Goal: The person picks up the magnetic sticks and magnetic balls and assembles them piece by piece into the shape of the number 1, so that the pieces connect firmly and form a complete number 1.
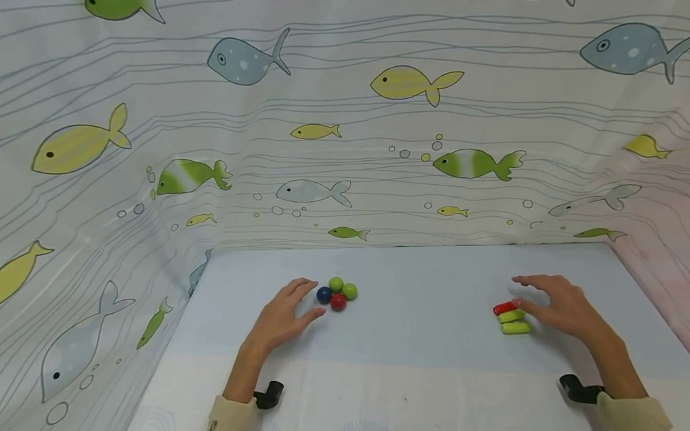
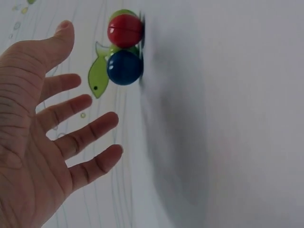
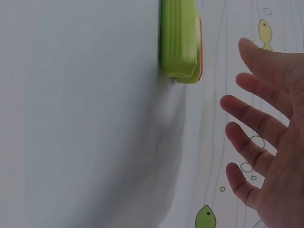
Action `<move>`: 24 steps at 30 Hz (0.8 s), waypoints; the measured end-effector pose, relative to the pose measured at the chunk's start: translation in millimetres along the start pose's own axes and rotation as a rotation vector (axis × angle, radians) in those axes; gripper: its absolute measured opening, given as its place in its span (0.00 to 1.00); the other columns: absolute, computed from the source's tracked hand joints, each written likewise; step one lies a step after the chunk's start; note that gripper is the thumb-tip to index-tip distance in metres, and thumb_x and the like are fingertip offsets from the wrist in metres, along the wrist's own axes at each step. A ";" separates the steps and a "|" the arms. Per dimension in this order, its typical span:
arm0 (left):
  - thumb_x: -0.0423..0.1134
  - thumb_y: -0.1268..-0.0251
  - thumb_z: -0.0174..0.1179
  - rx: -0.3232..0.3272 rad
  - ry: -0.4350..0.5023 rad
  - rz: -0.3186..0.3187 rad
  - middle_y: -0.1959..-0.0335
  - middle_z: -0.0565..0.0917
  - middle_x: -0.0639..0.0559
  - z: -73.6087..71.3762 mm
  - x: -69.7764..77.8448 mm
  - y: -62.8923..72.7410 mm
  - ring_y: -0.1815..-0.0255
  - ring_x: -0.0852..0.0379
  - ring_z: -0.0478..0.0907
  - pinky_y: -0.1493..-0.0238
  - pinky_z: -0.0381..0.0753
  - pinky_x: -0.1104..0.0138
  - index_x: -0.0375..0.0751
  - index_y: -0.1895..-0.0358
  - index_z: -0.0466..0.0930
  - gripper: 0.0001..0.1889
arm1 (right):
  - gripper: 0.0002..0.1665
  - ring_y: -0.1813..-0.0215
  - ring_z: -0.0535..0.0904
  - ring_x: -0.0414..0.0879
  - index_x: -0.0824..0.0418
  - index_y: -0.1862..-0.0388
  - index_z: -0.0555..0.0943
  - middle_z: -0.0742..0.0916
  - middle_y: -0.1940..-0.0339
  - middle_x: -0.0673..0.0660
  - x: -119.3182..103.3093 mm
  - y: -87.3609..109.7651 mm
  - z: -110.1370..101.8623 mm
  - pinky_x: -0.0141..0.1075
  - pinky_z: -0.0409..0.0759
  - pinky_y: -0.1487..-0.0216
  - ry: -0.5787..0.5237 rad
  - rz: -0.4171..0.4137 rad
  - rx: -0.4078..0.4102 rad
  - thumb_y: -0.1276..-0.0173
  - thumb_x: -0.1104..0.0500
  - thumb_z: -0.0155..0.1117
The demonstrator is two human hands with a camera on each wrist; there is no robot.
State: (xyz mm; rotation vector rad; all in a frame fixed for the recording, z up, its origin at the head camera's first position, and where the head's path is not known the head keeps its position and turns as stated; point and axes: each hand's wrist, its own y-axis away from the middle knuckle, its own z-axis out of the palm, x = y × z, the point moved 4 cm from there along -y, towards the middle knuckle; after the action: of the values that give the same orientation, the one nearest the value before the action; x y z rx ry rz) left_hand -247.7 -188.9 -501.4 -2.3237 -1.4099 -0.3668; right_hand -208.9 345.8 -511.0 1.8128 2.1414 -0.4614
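Four small balls would be several: a blue ball (image 1: 324,295), a red ball (image 1: 337,302) and two green balls (image 1: 349,291) cluster on the table. Just left of them my left hand (image 1: 283,317) hovers with spread fingers, apart from the balls in the left wrist view, where the blue ball (image 2: 125,67) and red ball (image 2: 125,31) show clearly. Further right lie a red stick (image 1: 504,308) and two yellow-green sticks (image 1: 516,328), side by side. My right hand (image 1: 556,303) is beside them, fingers loosely bent and holding nothing. The right wrist view shows a ridged green stick (image 3: 178,40) apart from the fingers.
A pale blue and white cloth covers the table (image 1: 414,305). Fish-printed curtains (image 1: 365,159) rise behind it and along both sides. Black wrist devices (image 1: 270,394) sit by each sleeve.
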 end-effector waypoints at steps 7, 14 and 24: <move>0.59 0.36 0.63 -0.006 0.043 0.035 0.37 0.74 0.50 3.4 5.8 -0.7 0.47 0.49 0.78 0.47 0.77 0.52 0.44 0.34 0.74 0.32 | 0.34 0.36 0.65 0.68 0.56 0.35 0.76 0.77 0.36 0.66 -2.8 -0.9 3.0 0.72 0.58 0.44 -0.020 -0.003 -0.027 0.34 0.41 0.66; 0.56 0.36 0.65 -0.017 0.106 0.041 0.39 0.76 0.52 6.7 9.0 -2.2 0.62 0.53 0.79 0.61 0.76 0.62 0.42 0.36 0.76 0.30 | 0.28 0.45 0.73 0.62 0.58 0.39 0.79 0.81 0.41 0.64 -8.5 -3.1 4.8 0.65 0.69 0.50 -0.039 -0.013 -0.032 0.34 0.47 0.68; 0.51 0.38 0.68 -0.013 0.143 0.044 0.43 0.79 0.54 15.0 4.5 -6.4 0.65 0.56 0.78 0.61 0.75 0.64 0.44 0.39 0.79 0.27 | 0.22 0.46 0.74 0.61 0.57 0.45 0.83 0.83 0.44 0.63 -7.8 -7.0 10.8 0.63 0.71 0.49 -0.052 -0.032 -0.034 0.35 0.50 0.70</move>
State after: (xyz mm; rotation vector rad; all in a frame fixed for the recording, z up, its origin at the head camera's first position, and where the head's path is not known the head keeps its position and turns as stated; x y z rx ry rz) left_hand -251.1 -175.8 -511.6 -2.2852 -1.2907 -0.5192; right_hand -214.4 333.1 -517.1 1.7323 2.1329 -0.4717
